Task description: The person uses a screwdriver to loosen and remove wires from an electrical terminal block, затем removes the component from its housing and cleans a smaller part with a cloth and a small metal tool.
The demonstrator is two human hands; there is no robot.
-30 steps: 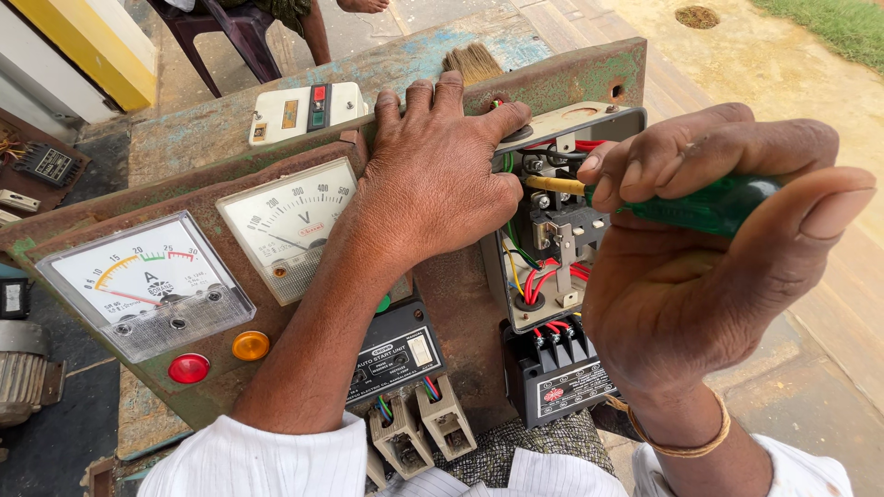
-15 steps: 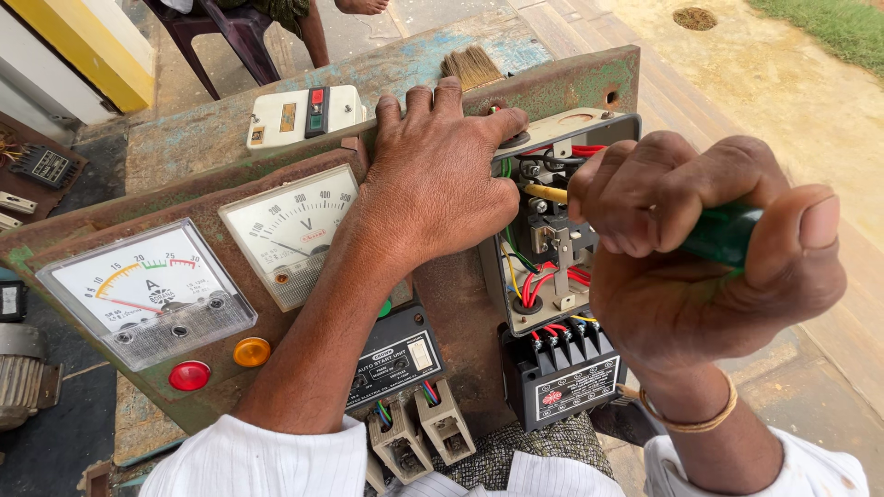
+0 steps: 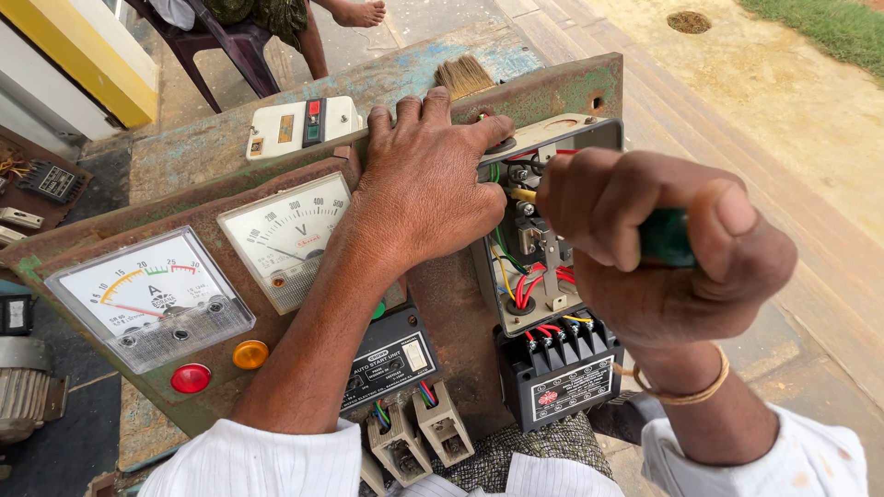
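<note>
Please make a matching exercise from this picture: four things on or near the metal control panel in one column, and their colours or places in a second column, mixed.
Things:
1. screwdriver handle
2. round lamp below the ammeter
3. brush
4. left hand

Descriptions:
A. red
B. lies flat over the top edge of the panel
C. green, gripped in the right hand
D. on the table behind the panel

Pairs: 1-C, 2-A, 3-D, 4-B
</note>
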